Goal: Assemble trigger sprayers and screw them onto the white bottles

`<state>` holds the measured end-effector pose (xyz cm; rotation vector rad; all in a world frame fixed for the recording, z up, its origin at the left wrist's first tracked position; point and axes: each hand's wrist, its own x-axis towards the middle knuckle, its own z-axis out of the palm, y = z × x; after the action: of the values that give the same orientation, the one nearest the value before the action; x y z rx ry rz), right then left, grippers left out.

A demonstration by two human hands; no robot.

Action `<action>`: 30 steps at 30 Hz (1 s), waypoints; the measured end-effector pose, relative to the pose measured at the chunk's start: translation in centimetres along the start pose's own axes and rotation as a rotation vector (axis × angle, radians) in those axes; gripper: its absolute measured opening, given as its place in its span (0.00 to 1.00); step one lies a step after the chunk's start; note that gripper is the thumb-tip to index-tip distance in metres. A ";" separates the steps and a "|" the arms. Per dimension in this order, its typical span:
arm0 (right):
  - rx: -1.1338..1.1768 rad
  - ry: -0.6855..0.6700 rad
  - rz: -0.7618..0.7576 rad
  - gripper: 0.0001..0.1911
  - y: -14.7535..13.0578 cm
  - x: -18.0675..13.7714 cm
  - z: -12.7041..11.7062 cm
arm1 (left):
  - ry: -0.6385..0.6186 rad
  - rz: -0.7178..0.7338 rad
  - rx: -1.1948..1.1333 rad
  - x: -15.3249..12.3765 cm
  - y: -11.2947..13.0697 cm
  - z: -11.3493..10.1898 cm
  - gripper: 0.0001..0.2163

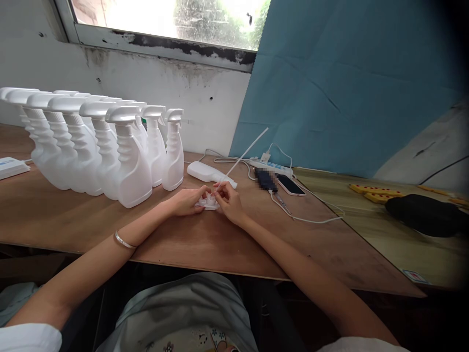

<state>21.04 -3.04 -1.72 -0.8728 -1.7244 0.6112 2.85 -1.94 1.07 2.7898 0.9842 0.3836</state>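
Low over the brown table, my left hand (188,201) has its fingers closed on a white spray trigger head (208,203). My right hand (229,200) pinches the lower end of a thin white dip tube (247,152) beside the head. The tube slants up and to the right. Whether its end sits inside the head is hidden by my fingers. Just behind my hands a white bottle (205,171) lies on its side, with no spray head seen on it.
Several white spray bottles (128,166) stand upright in rows on the left. A power strip (274,167), white cables, a phone (290,185) and a screwdriver (282,201) lie to the right. On the adjoining table are a black object (425,214) and yellow pieces (381,195).
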 end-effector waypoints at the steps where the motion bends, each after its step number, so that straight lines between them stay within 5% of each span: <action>1: -0.010 -0.002 -0.005 0.09 -0.1 0.0 0.0 | 0.001 0.001 0.001 0.0 0.0 0.0 0.20; 30: -0.182 0.104 -0.029 0.10 0.4 0.4 0.5 | 0.053 -0.001 0.018 0.2 -0.7 1.0 0.20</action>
<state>20.61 -2.53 -1.91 -0.9869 -1.7142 0.3865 2.86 -1.38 0.03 2.8089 1.0058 0.4532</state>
